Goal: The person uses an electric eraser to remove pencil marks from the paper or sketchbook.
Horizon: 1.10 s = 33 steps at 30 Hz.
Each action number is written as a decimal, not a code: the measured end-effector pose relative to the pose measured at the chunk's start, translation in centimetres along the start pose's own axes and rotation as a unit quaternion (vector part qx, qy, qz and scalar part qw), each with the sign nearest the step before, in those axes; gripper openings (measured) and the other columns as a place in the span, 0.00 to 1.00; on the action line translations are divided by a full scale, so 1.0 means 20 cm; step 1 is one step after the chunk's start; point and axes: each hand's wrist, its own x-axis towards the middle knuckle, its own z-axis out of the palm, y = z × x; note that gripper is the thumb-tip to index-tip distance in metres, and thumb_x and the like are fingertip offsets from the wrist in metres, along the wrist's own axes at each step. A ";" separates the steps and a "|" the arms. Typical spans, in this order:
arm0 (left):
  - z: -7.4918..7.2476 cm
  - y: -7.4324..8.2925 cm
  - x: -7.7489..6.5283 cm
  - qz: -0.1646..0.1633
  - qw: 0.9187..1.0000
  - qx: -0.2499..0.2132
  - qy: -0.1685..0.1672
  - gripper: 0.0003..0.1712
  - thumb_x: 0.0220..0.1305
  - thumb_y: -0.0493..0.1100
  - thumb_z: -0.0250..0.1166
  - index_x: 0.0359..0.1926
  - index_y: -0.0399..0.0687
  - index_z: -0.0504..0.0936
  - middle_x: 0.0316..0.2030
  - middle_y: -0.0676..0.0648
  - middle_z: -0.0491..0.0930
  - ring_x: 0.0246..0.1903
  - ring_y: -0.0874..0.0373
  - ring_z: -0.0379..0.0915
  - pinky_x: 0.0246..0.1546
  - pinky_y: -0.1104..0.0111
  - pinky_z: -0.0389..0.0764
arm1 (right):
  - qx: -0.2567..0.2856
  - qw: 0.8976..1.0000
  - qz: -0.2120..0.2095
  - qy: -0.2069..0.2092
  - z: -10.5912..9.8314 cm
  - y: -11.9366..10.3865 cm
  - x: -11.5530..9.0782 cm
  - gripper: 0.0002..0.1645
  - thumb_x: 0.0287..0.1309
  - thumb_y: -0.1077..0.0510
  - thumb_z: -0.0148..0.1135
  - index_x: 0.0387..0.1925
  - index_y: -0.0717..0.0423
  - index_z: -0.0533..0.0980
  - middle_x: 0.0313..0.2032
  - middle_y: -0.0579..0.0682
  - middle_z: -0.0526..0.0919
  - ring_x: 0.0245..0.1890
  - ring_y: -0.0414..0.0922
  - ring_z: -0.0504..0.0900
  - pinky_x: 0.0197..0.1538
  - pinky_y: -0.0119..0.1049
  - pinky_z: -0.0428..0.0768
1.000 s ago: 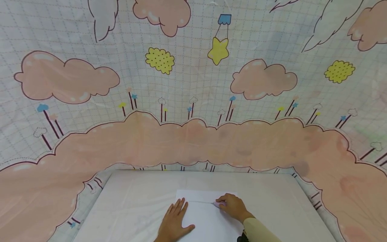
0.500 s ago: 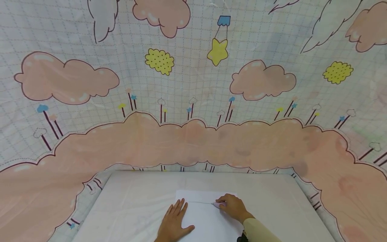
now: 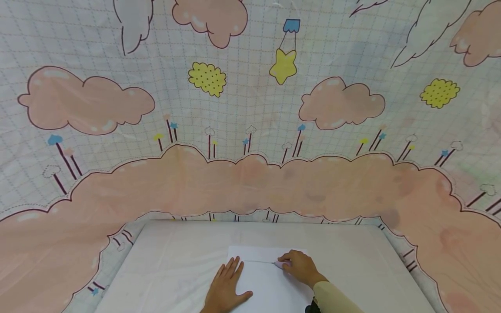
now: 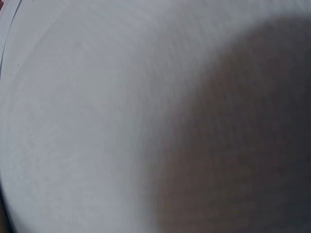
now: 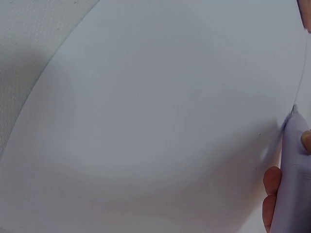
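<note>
A sheet of white paper (image 3: 270,289) lies on the white-covered table. Flat on its left edge rests my left hand (image 3: 225,287), fingers spread and thumb out over the sheet. My right hand (image 3: 300,266) grips a thick lavender pen-like tool (image 5: 294,179) near the paper's upper right. Its small metal tip (image 5: 294,109) touches the sheet at the end of a thin line (image 3: 256,261), which runs left toward my left fingertips. Whether that line is drawn or cut, I cannot tell. The left wrist view has mostly blurred white cloth (image 4: 73,121) and a dark shape.
The pale tabletop (image 3: 176,252) extends around the paper on both sides and beyond it. Behind the table hangs a patterned cloth (image 3: 254,182) with peach clouds and yellow shapes. A dark object (image 3: 313,306) is at my right wrist, by the beige sleeve (image 3: 334,298).
My right hand and the lavender tool have shifted very slightly to the left. The left hand and the paper stay in place.
</note>
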 end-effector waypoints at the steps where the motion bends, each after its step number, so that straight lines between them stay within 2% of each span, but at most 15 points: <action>1: 0.00 0.00 0.00 0.001 1.000 0.000 0.003 0.57 0.55 0.85 0.43 0.71 0.48 0.68 0.72 0.46 0.63 0.72 0.49 0.57 0.68 0.50 0.62 | 0.000 1.000 0.001 0.001 0.00 0.00 0.00 0.09 0.55 0.56 0.68 0.39 0.48 0.88 0.38 0.44 0.87 0.42 0.48 0.85 0.46 0.49 0.83; 14: 0.02 -0.01 0.00 0.004 1.000 0.008 0.013 0.57 0.55 0.84 0.44 0.70 0.49 0.69 0.72 0.46 0.63 0.72 0.49 0.57 0.68 0.51 0.63 | 0.005 1.000 0.007 0.000 -0.01 0.03 -0.01 0.09 0.55 0.56 0.68 0.39 0.49 0.88 0.39 0.45 0.87 0.43 0.49 0.85 0.46 0.51 0.83; 24: -0.02 0.01 0.00 0.001 1.000 -0.014 -0.016 0.57 0.56 0.84 0.44 0.72 0.47 0.67 0.73 0.45 0.61 0.73 0.48 0.55 0.70 0.50 0.60 | -0.003 1.000 -0.012 0.008 0.02 0.02 0.00 0.10 0.55 0.55 0.68 0.39 0.48 0.88 0.36 0.43 0.86 0.39 0.45 0.84 0.43 0.46 0.83; 33: -0.03 0.01 0.00 -0.002 1.000 -0.021 -0.020 0.57 0.56 0.84 0.45 0.71 0.47 0.67 0.73 0.45 0.62 0.73 0.47 0.55 0.69 0.49 0.61 | -0.009 1.000 -0.004 0.005 0.02 0.01 0.01 0.09 0.55 0.54 0.68 0.39 0.48 0.88 0.37 0.44 0.87 0.40 0.47 0.85 0.45 0.47 0.83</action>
